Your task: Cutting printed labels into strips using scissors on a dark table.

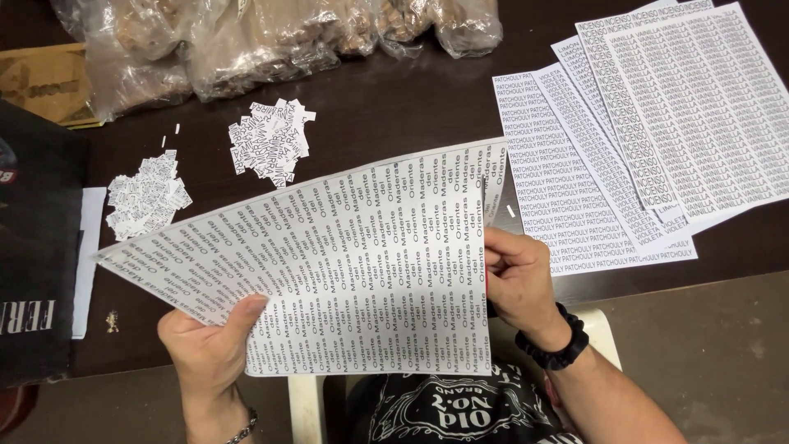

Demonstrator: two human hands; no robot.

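I hold a white sheet printed with rows of repeated small labels, tilted above the dark table. My left hand pinches its lower left part, thumb on top. My right hand is closed at the sheet's right edge. It grips what look like scissors, whose thin dark blade runs up along that edge. A narrow strip of the sheet lies to the right of the blade. The scissor handles are hidden inside my fingers.
Two piles of small cut labels lie beyond the sheet. Fanned printed sheets cover the table's right side. Clear plastic bags of brown goods line the far edge. A black flat item lies at left.
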